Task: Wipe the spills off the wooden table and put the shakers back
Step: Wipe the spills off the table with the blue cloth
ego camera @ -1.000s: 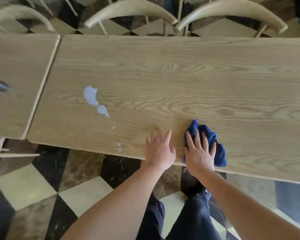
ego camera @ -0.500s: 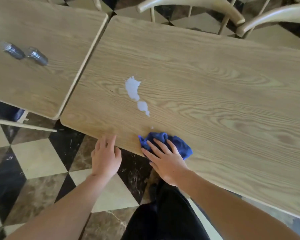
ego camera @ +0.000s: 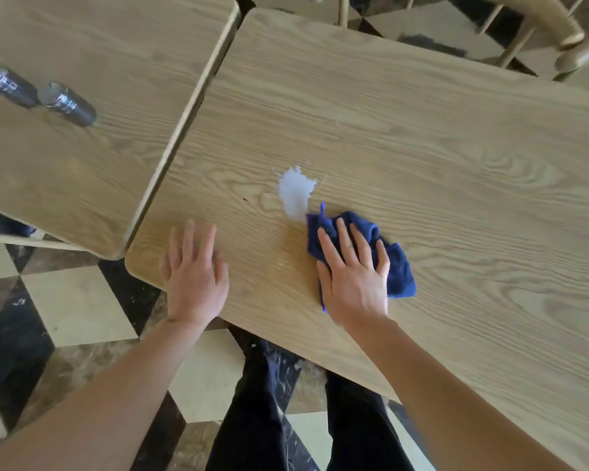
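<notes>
A white spill [ego camera: 296, 193] lies on the wooden table [ego camera: 405, 137], near its left end. Just to the right of the spill and below it sits a crumpled blue cloth [ego camera: 395, 263], its upper left corner touching the puddle's lower tip. My right hand [ego camera: 354, 277] presses flat on the cloth with straight fingers. My left hand [ego camera: 194, 273] rests flat on the table near its front left corner. Two dark shakers [ego camera: 67, 103] [ego camera: 7, 85] stand side by side on the neighbouring table [ego camera: 123, 147] at the far left.
A narrow gap separates the two tables. Wooden chairs [ego camera: 551, 32] stand behind the far edge at the upper right. Below the front edge are a checkered tile floor [ego camera: 72, 300] and my dark trouser legs.
My right hand has slid the cloth forward over the small drops and the lower puddle, up to the big spill. My left hand has moved from off the edge onto the table.
</notes>
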Action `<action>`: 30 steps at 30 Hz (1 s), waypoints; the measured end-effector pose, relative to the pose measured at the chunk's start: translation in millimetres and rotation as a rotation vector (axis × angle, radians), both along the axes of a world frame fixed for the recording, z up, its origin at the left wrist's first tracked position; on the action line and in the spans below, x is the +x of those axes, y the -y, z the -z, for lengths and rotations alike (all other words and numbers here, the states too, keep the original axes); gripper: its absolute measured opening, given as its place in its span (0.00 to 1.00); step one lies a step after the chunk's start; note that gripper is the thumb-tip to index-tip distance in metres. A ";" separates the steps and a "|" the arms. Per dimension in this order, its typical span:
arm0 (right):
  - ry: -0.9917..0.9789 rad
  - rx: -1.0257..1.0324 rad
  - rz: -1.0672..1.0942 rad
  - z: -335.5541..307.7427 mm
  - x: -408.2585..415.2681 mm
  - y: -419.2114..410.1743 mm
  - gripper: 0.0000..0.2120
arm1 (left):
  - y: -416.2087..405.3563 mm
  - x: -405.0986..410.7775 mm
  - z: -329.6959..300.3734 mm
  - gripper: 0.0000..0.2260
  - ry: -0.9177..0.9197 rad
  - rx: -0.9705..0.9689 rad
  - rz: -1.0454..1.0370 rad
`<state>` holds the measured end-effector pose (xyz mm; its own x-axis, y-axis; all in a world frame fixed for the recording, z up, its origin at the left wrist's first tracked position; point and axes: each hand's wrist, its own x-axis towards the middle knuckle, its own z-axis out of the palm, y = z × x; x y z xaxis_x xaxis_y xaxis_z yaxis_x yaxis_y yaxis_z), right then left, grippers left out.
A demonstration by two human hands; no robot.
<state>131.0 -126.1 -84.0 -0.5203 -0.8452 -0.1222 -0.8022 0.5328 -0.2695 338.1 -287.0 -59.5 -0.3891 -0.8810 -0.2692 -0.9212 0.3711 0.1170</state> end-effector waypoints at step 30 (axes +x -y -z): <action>-0.058 -0.080 0.036 9.9 -35.0 338.5 0.24 | 55.1 -5.3 26.3 0.30 -0.057 -0.120 0.014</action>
